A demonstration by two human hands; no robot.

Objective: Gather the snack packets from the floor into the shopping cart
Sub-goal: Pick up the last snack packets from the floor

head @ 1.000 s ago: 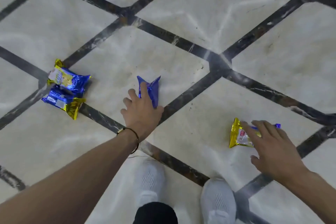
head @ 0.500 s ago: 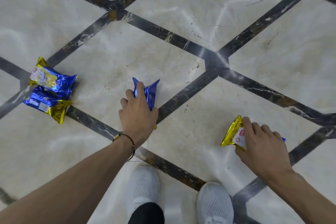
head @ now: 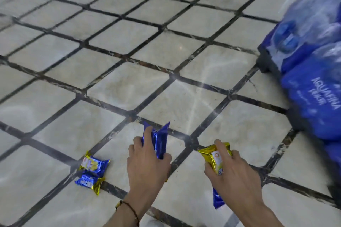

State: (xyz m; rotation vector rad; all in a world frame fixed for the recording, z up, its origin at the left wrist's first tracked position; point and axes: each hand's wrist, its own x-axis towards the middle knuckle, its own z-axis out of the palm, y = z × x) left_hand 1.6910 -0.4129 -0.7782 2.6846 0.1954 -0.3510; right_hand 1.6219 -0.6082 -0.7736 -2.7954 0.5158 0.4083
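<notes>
- Pickup step. The left hand [head: 147,164] grips a blue snack packet [head: 159,140], fingers [head: 147,133] curled round it, well left of the water-bottle packs [head: 313,88].
- The right hand [head: 234,173] holds a gold-and-blue packet [head: 214,156], fingers wrapped round its middle, nearer the water-bottle packs.
- Both packets look to be raised off the floor [head: 129,88].
- Two more packets [head: 92,171] lie touching on the floor, farthest from the water-bottle packs.
- The shopping cart is not in view. Both hands are full, so the likely next move is to find the cart and drop these in, then come back for the pair.
</notes>
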